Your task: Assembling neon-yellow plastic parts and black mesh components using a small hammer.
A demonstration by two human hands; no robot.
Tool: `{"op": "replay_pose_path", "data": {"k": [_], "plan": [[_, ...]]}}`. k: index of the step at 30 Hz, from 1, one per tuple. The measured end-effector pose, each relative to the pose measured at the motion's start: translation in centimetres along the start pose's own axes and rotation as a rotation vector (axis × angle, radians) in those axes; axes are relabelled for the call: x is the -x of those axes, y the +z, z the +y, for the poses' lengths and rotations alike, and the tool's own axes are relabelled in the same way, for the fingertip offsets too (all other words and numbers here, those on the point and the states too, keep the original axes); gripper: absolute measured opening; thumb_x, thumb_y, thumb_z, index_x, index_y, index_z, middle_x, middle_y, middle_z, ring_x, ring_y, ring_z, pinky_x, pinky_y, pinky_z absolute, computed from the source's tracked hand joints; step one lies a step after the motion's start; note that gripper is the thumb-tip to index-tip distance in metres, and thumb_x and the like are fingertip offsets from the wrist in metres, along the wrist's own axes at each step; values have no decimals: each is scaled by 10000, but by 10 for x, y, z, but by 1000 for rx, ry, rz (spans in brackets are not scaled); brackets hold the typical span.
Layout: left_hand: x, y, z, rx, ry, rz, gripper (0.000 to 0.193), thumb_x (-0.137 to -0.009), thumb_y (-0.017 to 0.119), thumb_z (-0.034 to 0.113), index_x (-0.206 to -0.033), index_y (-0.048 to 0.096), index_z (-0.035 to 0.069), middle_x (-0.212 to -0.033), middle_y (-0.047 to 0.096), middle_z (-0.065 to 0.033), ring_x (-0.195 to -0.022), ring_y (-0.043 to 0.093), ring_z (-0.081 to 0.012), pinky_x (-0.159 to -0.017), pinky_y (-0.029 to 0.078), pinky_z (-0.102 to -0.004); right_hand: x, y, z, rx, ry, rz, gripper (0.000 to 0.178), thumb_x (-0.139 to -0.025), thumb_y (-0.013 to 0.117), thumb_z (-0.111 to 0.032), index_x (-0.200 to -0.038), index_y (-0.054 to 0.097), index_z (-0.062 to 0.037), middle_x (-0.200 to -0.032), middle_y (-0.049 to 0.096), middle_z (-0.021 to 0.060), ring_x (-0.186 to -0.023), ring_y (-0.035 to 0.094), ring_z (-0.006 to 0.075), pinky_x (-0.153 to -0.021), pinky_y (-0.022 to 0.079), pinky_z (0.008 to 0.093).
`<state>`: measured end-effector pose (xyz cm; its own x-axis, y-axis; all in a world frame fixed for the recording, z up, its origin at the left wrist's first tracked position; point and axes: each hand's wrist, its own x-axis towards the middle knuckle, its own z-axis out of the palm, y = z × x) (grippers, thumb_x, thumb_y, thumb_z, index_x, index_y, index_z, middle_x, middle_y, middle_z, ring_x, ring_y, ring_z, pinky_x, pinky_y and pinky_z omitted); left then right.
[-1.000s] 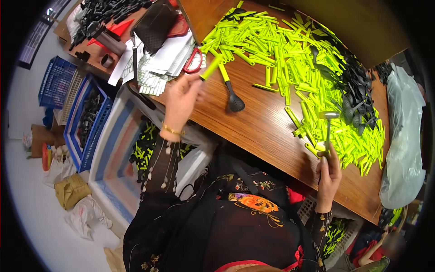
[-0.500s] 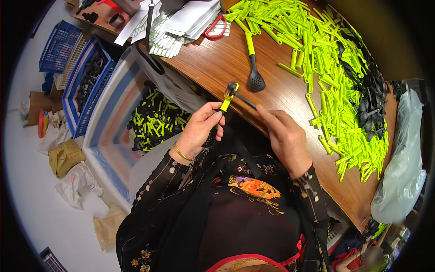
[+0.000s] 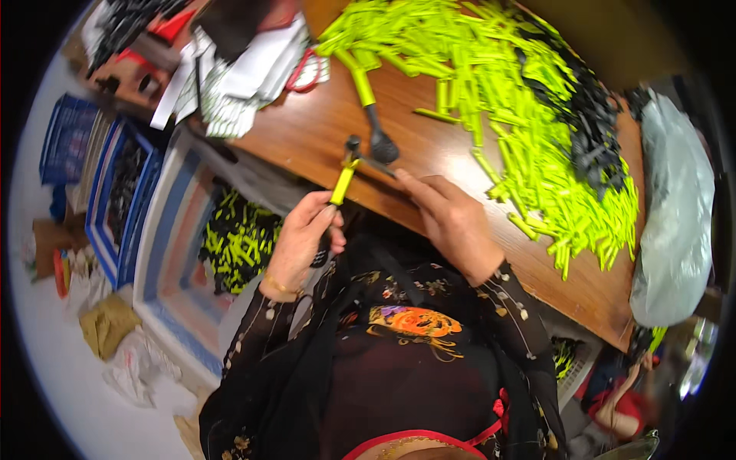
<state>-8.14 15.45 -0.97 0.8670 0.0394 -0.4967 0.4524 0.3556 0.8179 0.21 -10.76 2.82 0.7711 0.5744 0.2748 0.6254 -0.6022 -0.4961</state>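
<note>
My left hand [image 3: 297,241] is closed round a kitchen utensil with its yellow-green handle [image 3: 344,184] pointing up and away from me. Its dark head shows only partly below the fingers. A small hammer [image 3: 377,165] is gripped in my right hand [image 3: 460,224], its dark metal head at the tip of that handle; whether they touch, I cannot tell. Just beyond lies a black slotted spoon [image 3: 383,146] with a matching yellow-green handle, flat on the wooden table [image 3: 299,146].
Yellow-green handles [image 3: 529,146] and black utensil heads [image 3: 594,149] cover the table's far right. Red-handled scissors [image 3: 305,73] lie by papers [image 3: 261,69]. At left, a striped bag [image 3: 157,253] holds finished-looking pieces; blue crates [image 3: 100,222] stand beyond. A plastic bag [image 3: 675,215] hangs at right.
The whole view has turned and shifted, so the table and hands appear farther left. Both hands keep their holds, and the hammer head has moved slightly relative to the handle's tip.
</note>
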Motion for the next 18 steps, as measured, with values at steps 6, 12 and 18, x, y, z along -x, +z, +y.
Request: {"op": "replay_pose_path", "data": {"k": [6, 12, 18], "plan": [[-20, -9, 30, -150, 277, 59, 395, -1072, 535, 59, -1461, 485, 12, -1115, 635, -75, -858, 675, -137, -711, 559, -264, 43, -27, 28, -292, 250, 198, 408, -963, 673, -3, -1369, 643, -23, -1168, 705, 193, -1052, 691, 340, -917, 540, 351], [-79, 13, 54, -577, 624, 75, 605, -1043, 617, 85, -1593, 381, 0, -1614, 398, -152, -1458, 426, -268, -1173, 359, -377, 147, -77, 49, -683, 756, 696, 521, -1057, 559, -6, -1568, 470, -55, -1275, 676, 48, -751, 523, 17, -617, 418, 162], [-100, 71, 51, -1374, 946, 98, 509, -1010, 645, 275, -1496, 570, 146, -1656, 380, -142, -1552, 267, -428, -1252, 139, -614, 237, -127, 98, -385, 893, 991, 538, -1045, 581, -37, -1571, 467, -54, -1244, 672, 71, -832, 579, 64, -683, 475, 215]]}}
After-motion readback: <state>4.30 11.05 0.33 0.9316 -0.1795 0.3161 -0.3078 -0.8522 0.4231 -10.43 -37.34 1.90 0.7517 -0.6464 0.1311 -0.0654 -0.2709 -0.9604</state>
